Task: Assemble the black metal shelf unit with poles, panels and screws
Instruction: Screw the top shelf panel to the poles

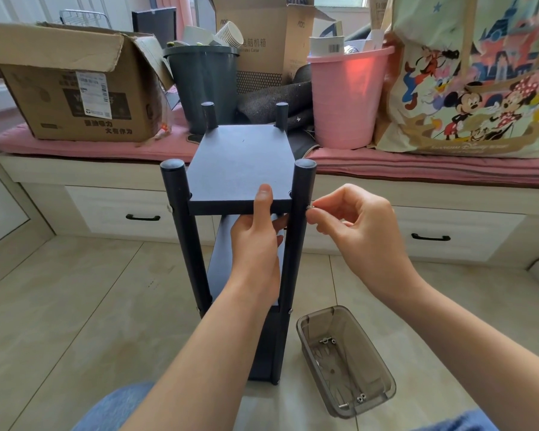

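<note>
The black shelf unit stands upright on the tiled floor before me, with four black poles and a top panel (240, 163). My left hand (257, 231) grips the front edge of the top panel, thumb on top, fingers beneath. My right hand (349, 219) pinches a small silver screw (310, 207) against the outer side of the front right pole (297, 231), level with the panel. A silver screw head (169, 208) shows on the front left pole (181, 225) at the same height. Lower panels are partly hidden behind my left arm.
A clear grey plastic bin (377, 362) holding a few screws lies on the floor to the right of the shelf. Behind stands a bench with a pink cushion (91, 146), cardboard boxes (75, 98), a dark bucket (204, 82), a pink bucket (346, 98) and a cartoon-printed bag (479, 88).
</note>
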`<control>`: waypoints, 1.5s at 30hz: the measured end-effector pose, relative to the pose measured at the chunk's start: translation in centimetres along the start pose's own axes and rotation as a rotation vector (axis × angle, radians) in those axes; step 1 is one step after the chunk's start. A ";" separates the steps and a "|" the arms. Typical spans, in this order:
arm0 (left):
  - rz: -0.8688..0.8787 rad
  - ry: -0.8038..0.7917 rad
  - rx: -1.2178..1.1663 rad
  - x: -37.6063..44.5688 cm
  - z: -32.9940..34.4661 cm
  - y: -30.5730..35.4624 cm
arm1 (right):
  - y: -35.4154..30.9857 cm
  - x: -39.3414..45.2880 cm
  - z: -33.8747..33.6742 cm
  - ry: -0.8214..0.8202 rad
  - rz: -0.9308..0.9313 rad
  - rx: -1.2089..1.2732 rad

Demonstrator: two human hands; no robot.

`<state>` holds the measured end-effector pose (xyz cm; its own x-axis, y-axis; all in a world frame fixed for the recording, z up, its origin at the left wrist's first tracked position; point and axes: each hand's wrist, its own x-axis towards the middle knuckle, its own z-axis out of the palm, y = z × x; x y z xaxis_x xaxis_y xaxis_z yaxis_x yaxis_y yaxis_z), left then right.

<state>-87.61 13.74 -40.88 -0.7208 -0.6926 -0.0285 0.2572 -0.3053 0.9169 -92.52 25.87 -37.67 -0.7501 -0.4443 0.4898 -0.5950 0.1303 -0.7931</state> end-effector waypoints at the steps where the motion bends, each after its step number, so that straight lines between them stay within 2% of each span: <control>1: 0.001 0.000 0.001 0.0 0.0 0.0 | 0.0 0.0 0.0 0.001 0.001 0.001; 10: -0.001 -0.012 0.011 -0.1 0.1 -0.2 | 0.1 0.2 0.3 0.027 -0.077 -0.129; 19: -0.003 -0.016 -0.021 -0.3 0.0 0.2 | 0.2 0.9 0.0 -0.021 0.054 0.063; 22: -0.002 -0.018 -0.009 -0.3 -0.3 0.4 | 0.5 1.4 -0.2 -0.048 0.157 0.125; 27: -0.002 -0.040 0.033 -0.2 -1.6 1.3 | 0.6 2.1 0.2 -0.213 0.330 0.285; 34: -0.061 -0.091 0.088 -0.5 -4.7 3.7 | -0.8 3.0 2.2 -0.480 0.370 0.555; 40: -0.082 -0.062 0.124 -0.6 -7.5 5.9 | -1.8 2.9 5.1 -0.460 0.328 0.488; 42: -0.065 -0.034 0.202 -0.9 -8.4 6.5 | -1.9 2.9 5.8 -0.431 0.308 0.462; 44: 0.034 0.101 0.345 -1.1 -9.4 6.9 | -2.0 3.0 6.3 -0.407 0.299 0.441; 45: 0.147 0.191 0.440 -1.3 -10.0 7.2 | -2.0 3.0 6.4 -0.400 0.297 0.441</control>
<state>-78.37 5.94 -38.22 -0.5563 -0.8272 0.0790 0.0218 0.0805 0.9965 -91.74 18.58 -36.95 -0.6488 -0.7510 0.1230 -0.1418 -0.0395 -0.9891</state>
